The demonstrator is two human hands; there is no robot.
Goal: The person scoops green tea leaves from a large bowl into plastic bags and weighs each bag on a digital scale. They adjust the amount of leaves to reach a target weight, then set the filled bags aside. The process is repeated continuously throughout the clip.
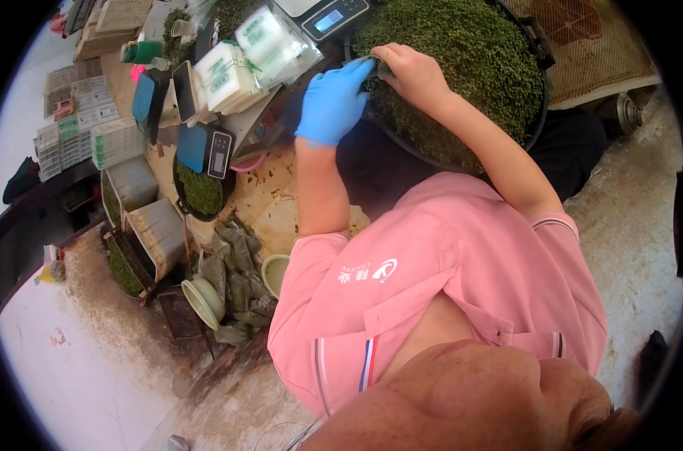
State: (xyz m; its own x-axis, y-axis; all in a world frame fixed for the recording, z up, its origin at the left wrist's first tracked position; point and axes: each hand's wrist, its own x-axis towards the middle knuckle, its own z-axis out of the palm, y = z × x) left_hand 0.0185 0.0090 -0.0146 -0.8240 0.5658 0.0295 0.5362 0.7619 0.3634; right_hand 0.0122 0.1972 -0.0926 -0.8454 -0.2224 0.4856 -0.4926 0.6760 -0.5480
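My left hand (334, 101), in a blue glove, has its fingertips pinched at the near left edge of a large round dark basin (402, 143). My bare right hand (414, 75) meets it there with bent fingers. Between the two sets of fingertips is a small translucent plastic bag (385, 69), mostly covered by the right hand. A heap of small green, curled leaf-like pieces (462, 68) fills the basin under and beyond my right hand.
Left of my hands lie stacked white packets (229, 79) and plastic-wrapped packs (274, 45). A lit digital scale (330, 21) stands behind; another scale (220, 154) sits by a smaller green-filled pan (200, 192). Metal bins (157, 237) and a woven tray (593, 52) flank the area.
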